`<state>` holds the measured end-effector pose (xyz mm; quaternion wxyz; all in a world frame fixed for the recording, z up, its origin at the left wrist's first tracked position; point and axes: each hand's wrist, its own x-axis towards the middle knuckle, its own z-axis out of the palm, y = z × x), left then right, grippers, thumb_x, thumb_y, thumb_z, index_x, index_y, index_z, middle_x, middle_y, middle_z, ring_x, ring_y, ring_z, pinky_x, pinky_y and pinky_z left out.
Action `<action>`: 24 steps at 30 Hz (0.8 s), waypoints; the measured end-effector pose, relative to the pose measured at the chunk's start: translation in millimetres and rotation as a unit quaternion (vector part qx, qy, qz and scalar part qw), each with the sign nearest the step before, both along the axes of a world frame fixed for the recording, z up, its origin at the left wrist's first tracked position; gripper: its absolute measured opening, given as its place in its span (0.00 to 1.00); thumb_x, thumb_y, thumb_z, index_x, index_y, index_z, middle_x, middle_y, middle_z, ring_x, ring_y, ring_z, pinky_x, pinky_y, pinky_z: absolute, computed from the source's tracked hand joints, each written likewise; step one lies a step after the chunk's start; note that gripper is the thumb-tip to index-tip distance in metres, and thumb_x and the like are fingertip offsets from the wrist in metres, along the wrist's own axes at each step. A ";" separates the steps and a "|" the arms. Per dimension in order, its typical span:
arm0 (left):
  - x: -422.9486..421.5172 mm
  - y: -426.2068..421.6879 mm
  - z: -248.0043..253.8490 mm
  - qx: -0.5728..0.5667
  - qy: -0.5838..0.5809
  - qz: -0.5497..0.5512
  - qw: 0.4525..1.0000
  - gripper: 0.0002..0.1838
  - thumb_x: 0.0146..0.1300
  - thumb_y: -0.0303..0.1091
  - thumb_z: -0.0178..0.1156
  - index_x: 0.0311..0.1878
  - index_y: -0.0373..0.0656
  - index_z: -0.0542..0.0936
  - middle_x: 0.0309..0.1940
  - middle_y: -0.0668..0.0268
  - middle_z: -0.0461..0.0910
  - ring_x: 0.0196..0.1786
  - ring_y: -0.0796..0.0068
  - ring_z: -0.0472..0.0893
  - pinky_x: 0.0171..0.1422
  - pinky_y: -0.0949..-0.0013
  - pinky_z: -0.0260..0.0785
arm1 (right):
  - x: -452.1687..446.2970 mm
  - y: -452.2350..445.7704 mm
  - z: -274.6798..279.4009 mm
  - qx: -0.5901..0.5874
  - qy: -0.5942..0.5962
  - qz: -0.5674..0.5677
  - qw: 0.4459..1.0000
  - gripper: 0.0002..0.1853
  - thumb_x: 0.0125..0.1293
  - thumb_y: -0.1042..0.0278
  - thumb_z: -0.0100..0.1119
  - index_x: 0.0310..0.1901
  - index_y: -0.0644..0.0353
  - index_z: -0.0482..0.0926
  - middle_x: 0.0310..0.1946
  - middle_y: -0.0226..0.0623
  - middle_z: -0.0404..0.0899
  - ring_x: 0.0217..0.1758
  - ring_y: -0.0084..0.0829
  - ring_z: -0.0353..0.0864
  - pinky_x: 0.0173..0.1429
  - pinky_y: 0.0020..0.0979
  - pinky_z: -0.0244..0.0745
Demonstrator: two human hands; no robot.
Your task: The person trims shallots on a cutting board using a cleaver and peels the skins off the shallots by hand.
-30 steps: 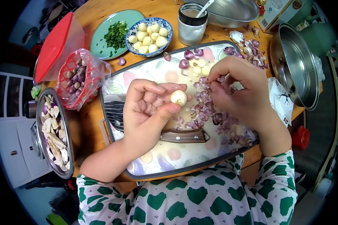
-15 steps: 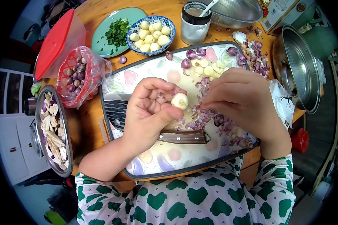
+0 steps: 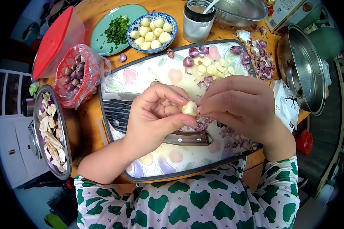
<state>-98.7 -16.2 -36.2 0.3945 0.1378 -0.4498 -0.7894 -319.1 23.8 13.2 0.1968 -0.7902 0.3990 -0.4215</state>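
My left hand (image 3: 156,114) pinches a pale peeled bulb (image 3: 189,109) between thumb and fingertips above the cutting board (image 3: 149,160). On the bulb's right side, the closed fingertips of my right hand (image 3: 240,107) touch it. Under my hands lies a cleaver with a brown handle (image 3: 187,138) and a dark blade (image 3: 116,110). Purple skins (image 3: 237,139) are scattered on the board below my right hand. Peeled cloves (image 3: 211,69) and purple unpeeled bulbs (image 3: 188,62) sit near the board's far edge.
Behind the board are a blue-patterned bowl (image 3: 171,37) of peeled bulbs, a green plate (image 3: 99,26) of chopped greens and a white jar (image 3: 197,28). At left are a red basket (image 3: 61,72) and a metal tray (image 3: 68,152); at right, a metal basin (image 3: 309,68).
My right hand has moved down and left, away from the skins, and now meets the bulb. The fingers of my left hand have closed more around the bulb.
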 end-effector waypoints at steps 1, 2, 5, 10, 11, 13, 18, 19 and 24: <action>0.4 -0.2 -0.3 -0.007 -0.004 -0.003 1.000 0.16 0.59 0.09 0.64 0.48 0.34 0.74 0.52 0.58 0.76 0.50 0.70 0.85 0.55 0.71 0.80 | 0.4 0.6 0.6 0.009 0.003 0.000 1.000 0.07 0.55 0.74 0.70 0.36 0.56 0.84 0.31 0.32 0.82 0.32 0.34 0.83 0.34 0.31 0.77; 0.9 -0.4 -0.5 -0.014 -0.008 -0.006 1.000 0.16 0.59 0.10 0.64 0.48 0.34 0.74 0.52 0.58 0.76 0.50 0.70 0.85 0.55 0.71 0.80 | 1.0 0.9 1.5 0.014 0.012 0.002 1.000 0.07 0.56 0.74 0.70 0.36 0.56 0.83 0.31 0.32 0.82 0.33 0.34 0.83 0.35 0.31 0.77; 2.2 -0.5 -0.3 -0.016 -0.021 -0.010 1.000 0.15 0.60 0.11 0.64 0.48 0.34 0.75 0.52 0.58 0.77 0.51 0.69 0.85 0.55 0.71 0.80 | 2.3 1.2 2.8 0.020 0.032 0.003 0.999 0.07 0.55 0.73 0.70 0.35 0.57 0.82 0.31 0.32 0.81 0.33 0.34 0.83 0.36 0.31 0.77; 1.6 -0.7 -1.1 -0.027 -0.028 -0.011 0.999 0.14 0.61 0.12 0.64 0.48 0.34 0.75 0.52 0.58 0.77 0.51 0.70 0.85 0.56 0.71 0.80 | 3.8 1.4 3.6 0.050 0.028 0.001 0.998 0.08 0.53 0.75 0.72 0.34 0.59 0.82 0.31 0.32 0.81 0.34 0.33 0.82 0.37 0.30 0.77; 1.6 -0.7 -1.0 -0.033 -0.027 -0.010 0.999 0.14 0.61 0.12 0.64 0.48 0.34 0.75 0.52 0.58 0.78 0.52 0.70 0.84 0.56 0.72 0.79 | 4.7 1.4 2.7 0.052 0.020 0.001 0.998 0.08 0.52 0.76 0.72 0.33 0.59 0.82 0.31 0.32 0.80 0.34 0.33 0.81 0.37 0.30 0.77; 2.1 0.0 -1.1 -0.007 -0.031 -0.010 0.999 0.14 0.62 0.13 0.64 0.48 0.34 0.76 0.53 0.59 0.78 0.52 0.71 0.84 0.57 0.72 0.79 | 6.2 1.3 0.6 0.055 0.005 0.002 0.998 0.08 0.52 0.77 0.72 0.33 0.59 0.81 0.31 0.32 0.79 0.34 0.33 0.80 0.36 0.30 0.76; 1.4 -0.4 -2.1 0.052 -0.045 -0.026 0.997 0.12 0.64 0.18 0.66 0.48 0.37 0.77 0.51 0.62 0.80 0.50 0.77 0.83 0.56 0.75 0.77 | 4.0 -2.0 1.2 0.082 -0.017 0.039 0.996 0.09 0.51 0.78 0.72 0.31 0.58 0.80 0.31 0.31 0.79 0.32 0.32 0.79 0.35 0.29 0.74; 2.5 -1.4 -1.6 0.062 -0.055 -0.034 0.996 0.11 0.64 0.19 0.66 0.48 0.37 0.77 0.50 0.63 0.81 0.49 0.79 0.83 0.55 0.76 0.76 | 4.0 -2.5 0.8 0.085 -0.024 0.049 0.995 0.10 0.50 0.78 0.72 0.31 0.58 0.79 0.31 0.31 0.79 0.32 0.32 0.79 0.35 0.29 0.74; 4.8 -2.6 1.3 0.099 -0.077 -0.049 0.991 0.11 0.66 0.30 0.67 0.48 0.41 0.78 0.48 0.64 0.82 0.46 0.80 0.82 0.51 0.77 0.75 | -3.1 -4.6 2.6 0.112 0.003 0.058 0.992 0.09 0.51 0.77 0.73 0.33 0.58 0.81 0.31 0.31 0.80 0.33 0.32 0.80 0.36 0.30 0.75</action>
